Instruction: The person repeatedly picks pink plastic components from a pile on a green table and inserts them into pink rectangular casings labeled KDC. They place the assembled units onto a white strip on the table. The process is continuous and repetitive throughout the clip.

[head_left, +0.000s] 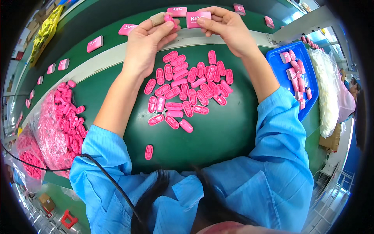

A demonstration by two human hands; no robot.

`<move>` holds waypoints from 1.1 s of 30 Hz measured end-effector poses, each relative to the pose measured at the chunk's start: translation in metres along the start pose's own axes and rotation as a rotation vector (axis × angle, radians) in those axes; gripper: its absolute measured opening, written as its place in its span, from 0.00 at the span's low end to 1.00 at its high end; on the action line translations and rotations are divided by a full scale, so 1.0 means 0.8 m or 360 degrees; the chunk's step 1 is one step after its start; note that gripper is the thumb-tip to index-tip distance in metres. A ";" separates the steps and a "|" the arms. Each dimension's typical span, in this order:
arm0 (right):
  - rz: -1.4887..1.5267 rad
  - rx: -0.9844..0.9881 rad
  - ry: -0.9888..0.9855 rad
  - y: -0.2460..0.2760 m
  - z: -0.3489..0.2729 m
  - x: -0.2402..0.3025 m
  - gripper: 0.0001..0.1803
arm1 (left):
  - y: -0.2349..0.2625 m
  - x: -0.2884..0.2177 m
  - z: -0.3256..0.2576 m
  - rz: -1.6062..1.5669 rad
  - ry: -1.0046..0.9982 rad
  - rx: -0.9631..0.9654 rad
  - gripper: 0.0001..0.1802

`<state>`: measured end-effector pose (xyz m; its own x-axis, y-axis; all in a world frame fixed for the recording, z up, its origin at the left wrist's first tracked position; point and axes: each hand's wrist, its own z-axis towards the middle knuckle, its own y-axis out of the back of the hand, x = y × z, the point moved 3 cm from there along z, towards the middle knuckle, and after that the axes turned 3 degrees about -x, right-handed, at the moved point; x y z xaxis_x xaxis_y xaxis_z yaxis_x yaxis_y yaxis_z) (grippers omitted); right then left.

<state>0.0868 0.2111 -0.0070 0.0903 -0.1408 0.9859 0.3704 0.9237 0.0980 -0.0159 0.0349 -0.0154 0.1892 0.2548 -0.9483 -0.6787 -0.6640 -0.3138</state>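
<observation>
Head view shows us mid-batch: our right hand (228,27) pinches a pink case (198,18) at 12 o'clock, and our left hand (146,43) pinches a small pink cap (169,18) just beside it, not yet joined. Roughly forty loose caps (189,91) lie at centre (overlaps blur the count), one stray at 7. About ten finished cases ride the belt (117,15); nine or so fill the blue tray (309,84) at 3 o'clock.
</observation>
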 end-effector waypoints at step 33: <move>-0.0014 0.0085 0.0085 -0.025 -0.013 -0.011 0.18 | 0.003 -0.011 -0.021 0.0791 -0.0331 0.0019 0.18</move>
<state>0.0886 0.1904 -0.0193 0.1369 -0.1666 0.9765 0.3219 0.9397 0.1152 -0.0072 0.0192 -0.0084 -0.3008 0.0466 -0.9525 -0.6589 -0.7323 0.1723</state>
